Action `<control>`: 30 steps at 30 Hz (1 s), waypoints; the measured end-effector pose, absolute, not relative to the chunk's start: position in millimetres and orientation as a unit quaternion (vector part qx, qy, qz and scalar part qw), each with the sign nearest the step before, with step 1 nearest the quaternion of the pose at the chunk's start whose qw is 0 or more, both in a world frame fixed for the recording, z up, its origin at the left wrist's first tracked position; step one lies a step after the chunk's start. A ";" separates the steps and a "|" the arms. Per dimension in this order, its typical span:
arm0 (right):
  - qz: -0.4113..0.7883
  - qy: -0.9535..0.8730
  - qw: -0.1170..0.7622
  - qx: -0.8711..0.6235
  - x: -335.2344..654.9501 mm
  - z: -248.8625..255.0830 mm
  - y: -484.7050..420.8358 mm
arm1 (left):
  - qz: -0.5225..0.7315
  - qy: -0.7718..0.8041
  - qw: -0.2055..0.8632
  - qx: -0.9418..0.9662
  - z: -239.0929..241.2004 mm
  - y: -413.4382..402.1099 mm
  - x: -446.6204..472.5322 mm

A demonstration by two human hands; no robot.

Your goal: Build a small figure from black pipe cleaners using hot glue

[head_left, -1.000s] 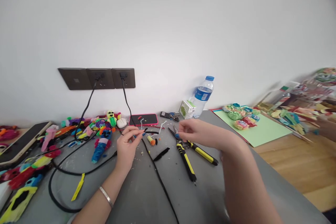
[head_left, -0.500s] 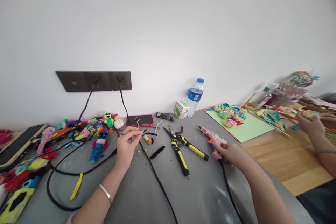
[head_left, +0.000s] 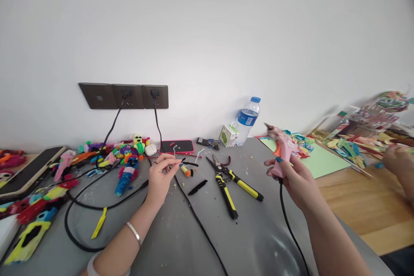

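My right hand [head_left: 296,179] grips a pink glue gun [head_left: 282,148] and holds it up above the grey table [head_left: 181,241], nozzle pointing up and left. Its black cord [head_left: 289,228] hangs down from the handle. My left hand [head_left: 161,177] pinches a small black piece [head_left: 189,164] low over the table, beside a small orange and yellow figure [head_left: 185,170]. Black and yellow pliers [head_left: 228,183] lie open between my two hands. A short black strip [head_left: 197,187] rests just in front of my left hand.
Colourful small figures [head_left: 126,159] crowd the table's left side. Two black cables run from wall sockets [head_left: 124,96] across the table. A phone in a pink case [head_left: 176,146], a water bottle [head_left: 247,120] and a small green box [head_left: 228,135] stand by the wall. Another person's hand [head_left: 399,164] works at right.
My right hand left the pliers, took hold of the pink glue gun on the table and lifted it. My left hand stayed in place with the small black piece.
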State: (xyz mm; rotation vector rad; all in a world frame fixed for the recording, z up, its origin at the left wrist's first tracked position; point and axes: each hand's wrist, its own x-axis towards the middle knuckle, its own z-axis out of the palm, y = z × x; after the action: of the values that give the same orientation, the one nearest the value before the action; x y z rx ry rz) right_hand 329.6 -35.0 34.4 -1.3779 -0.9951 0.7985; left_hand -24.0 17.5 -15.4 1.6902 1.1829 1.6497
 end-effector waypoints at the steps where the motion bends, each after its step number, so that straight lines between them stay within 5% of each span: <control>1: 0.364 -0.453 0.588 -0.562 319.2 41.4 -28.5 | 0.605 0.435 0.246 0.619 -15.1 17.4 -23.9; 11: 0.676 -0.534 0.433 -0.264 252.4 27.5 28.1 | 0.615 0.421 0.229 0.626 -9.5 16.0 -21.9; 30: 0.709 -0.583 0.305 -0.254 260.7 -5.0 32.5 | 0.613 0.389 0.250 0.641 -7.7 8.1 -15.4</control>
State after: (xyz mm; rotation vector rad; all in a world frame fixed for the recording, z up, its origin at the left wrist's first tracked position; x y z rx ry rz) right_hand 260.7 32.5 -5.0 -0.6721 -1.5424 1.8770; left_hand -15.4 8.1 -7.7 1.7451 1.0593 1.6692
